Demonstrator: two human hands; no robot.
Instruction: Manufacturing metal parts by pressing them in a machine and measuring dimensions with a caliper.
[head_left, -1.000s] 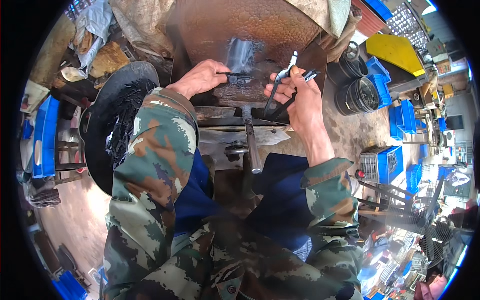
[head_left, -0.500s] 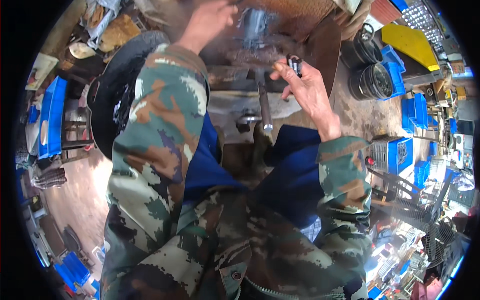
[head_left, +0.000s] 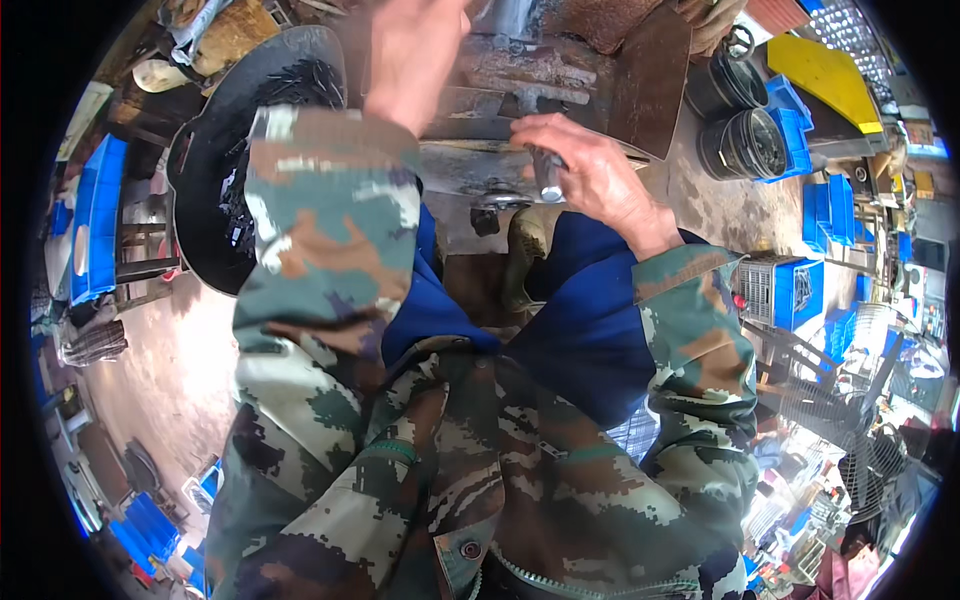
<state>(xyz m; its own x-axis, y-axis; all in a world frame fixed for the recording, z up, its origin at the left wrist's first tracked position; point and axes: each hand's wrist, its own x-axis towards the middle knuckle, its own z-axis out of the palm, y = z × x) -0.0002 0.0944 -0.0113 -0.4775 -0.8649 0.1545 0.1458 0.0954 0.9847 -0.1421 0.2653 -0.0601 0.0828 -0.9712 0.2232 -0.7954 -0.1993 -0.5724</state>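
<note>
My right hand point(head_left: 598, 182) is closed around the handle point(head_left: 548, 176) of a hammer-like tool. The handle's round, bright metal end points toward me below my fingers; the tool's far end is not clear. Ahead and to the left, my left hand point(head_left: 415, 60) is smeared by motion at the top edge, and whether it holds anything does not show. Both hands are over a worn metal work surface point(head_left: 480, 100) with bar-like pieces on it. A grey, shiny metal block point(head_left: 515, 18) stands at its far side.
At left is a wide black basin point(head_left: 195, 225) with dark thin pieces inside. A brown metal plate point(head_left: 650, 85) stands to the right. Beyond it are black buckets point(head_left: 745, 145), blue bins point(head_left: 790, 140) and a yellow panel point(head_left: 820, 85). A fan point(head_left: 865, 470) is at lower right.
My right hand has come down and closed on the tool's handle; the small dark parts seen at its fingers before no longer show. My left hand remains near the far edge, blurred.
</note>
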